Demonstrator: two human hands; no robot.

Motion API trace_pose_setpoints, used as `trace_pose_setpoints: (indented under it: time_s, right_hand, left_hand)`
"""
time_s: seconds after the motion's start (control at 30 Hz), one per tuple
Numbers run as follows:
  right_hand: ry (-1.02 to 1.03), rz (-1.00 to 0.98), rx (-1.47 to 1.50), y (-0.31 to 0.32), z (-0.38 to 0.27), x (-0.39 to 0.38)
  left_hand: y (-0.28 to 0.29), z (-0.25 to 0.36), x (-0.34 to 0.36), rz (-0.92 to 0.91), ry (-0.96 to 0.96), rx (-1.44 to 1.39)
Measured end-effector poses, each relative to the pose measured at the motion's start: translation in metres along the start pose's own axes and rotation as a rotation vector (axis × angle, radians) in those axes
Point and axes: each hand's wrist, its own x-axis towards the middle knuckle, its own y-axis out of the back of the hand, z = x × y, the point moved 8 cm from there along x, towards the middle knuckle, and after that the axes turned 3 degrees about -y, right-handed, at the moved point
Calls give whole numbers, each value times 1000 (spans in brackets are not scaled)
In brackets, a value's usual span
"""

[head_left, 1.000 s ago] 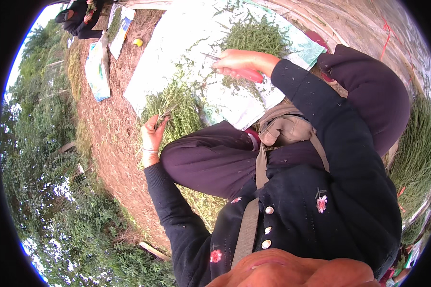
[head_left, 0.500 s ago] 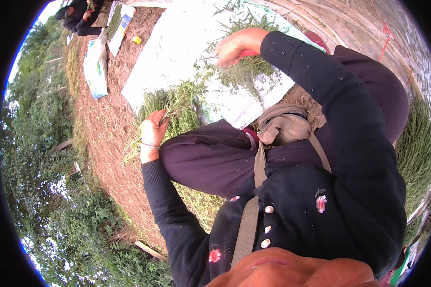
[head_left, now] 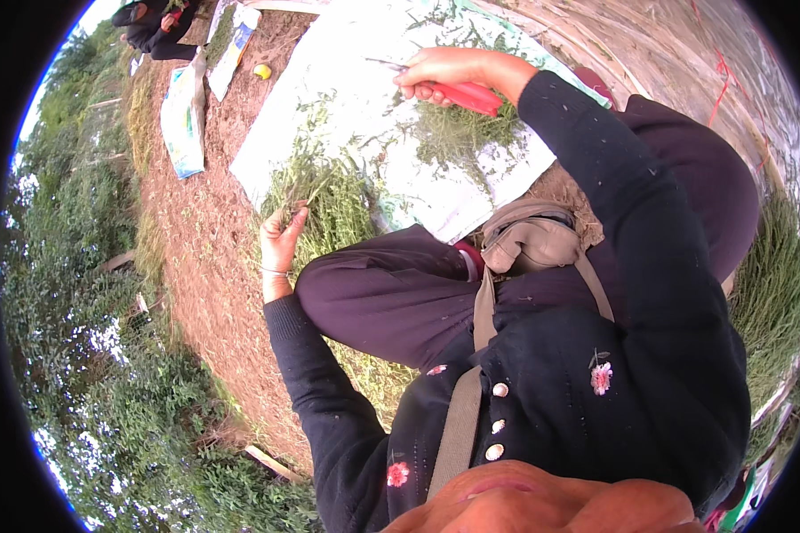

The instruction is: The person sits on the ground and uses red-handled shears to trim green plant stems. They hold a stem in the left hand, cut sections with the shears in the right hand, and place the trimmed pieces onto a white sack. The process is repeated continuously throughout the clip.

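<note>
My right hand (head_left: 431, 75), closed, grips red-handled pruning shears (head_left: 473, 98) above the pale sheet (head_left: 271, 133). Their narrow metal tip points left past my fingers. Beneath the hand, loose cut greenery (head_left: 462, 138) is spread on the sheet. My left hand (head_left: 280, 240) is by my bent knee, at the near left edge of a heap of leafy green stems (head_left: 333, 200). Its thumb and fingertips close around the ends of a few green stems (head_left: 308, 182). How many stems it pinches is hard to make out.
A tan waist bag (head_left: 529, 240) lies in my lap, with its strap across me. Bare brown soil (head_left: 204, 258) runs along the left, beside dense bushes (head_left: 80, 293). At the far left are another person (head_left: 160, 34), a printed sack (head_left: 184, 120) and a yellow round object (head_left: 262, 71).
My right hand has lifted slightly, showing more of the red shears. The stems that stuck out below my left hand no longer show there, and those at its fingertips now point more upward.
</note>
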Motion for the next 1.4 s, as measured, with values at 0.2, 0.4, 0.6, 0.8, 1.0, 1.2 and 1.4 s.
trace_pose_setpoints:
  time_s: [0.2,0.4,0.6,0.8,1.0,1.2,1.4]
  right_hand:
    - [174,-61,348,14,9,-25]
    - [28,-208,78,-34,24,-39]
    - [-119,-378,-188,-68,52,-35]
    - [11,-101,-185,-47,67,-10]
    - [225,-71,-43,-56,35,-4]
    - [125,-7,-6,-57,25,-12]
    - [58,7,28,-51,68,1]
  left_hand:
    - [12,-8,-5,85,92,-241]
    - [11,0,-3,136,87,-287]
    - [7,11,-1,94,41,-235]
    - [4,13,0,43,16,-243]
    - [-1,18,2,4,43,-247]
    - [-7,18,4,-35,53,-238]
    - [-5,11,8,-15,56,-281]
